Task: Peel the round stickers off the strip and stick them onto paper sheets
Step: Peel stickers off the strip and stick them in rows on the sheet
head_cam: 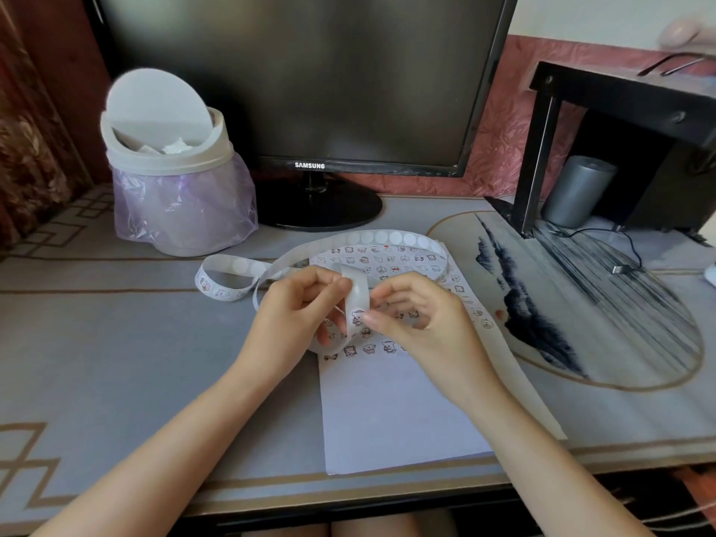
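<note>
Two hands: left hand (298, 308) and right hand (422, 323) meet above the upper part of the paper (391, 416), bare forearms reaching in from the near edge of the desk (116, 343).
strip (381, 238): a long white backing tape. It curves across the far end of the paper, curls into a loop on the desk to the left, and runs back to the hands.
strip faces: the far run shows plain white discs in a row. The left loop shows small cartoon prints on its inner side.
held part: a short length stands nearly upright between the two hands, over the paper.
stickers (379, 259): small, round, printed with cartoon animals. They sit in rows over the upper half of the paper, while the lower half is bare white.
left grip: fingers curled, with thumb and forefinger pinching the strip at its top bend. The lower fingers lie behind it.
right grip: thumb and forefinger tips pressed together on the strip lower down, beside a cartoon print. The other fingers are loosely curled. Whether that sticker has lifted off, I cannot tell.
paper: portrait on the desk, a thin stack by its near edge.
bin (170, 168): white, swing lid tilted, purple liner, far left.
monitor (310, 79): dark, behind the strip.
stand (604, 91): black, far right, with a grey speaker (577, 191) beneath.
</note>
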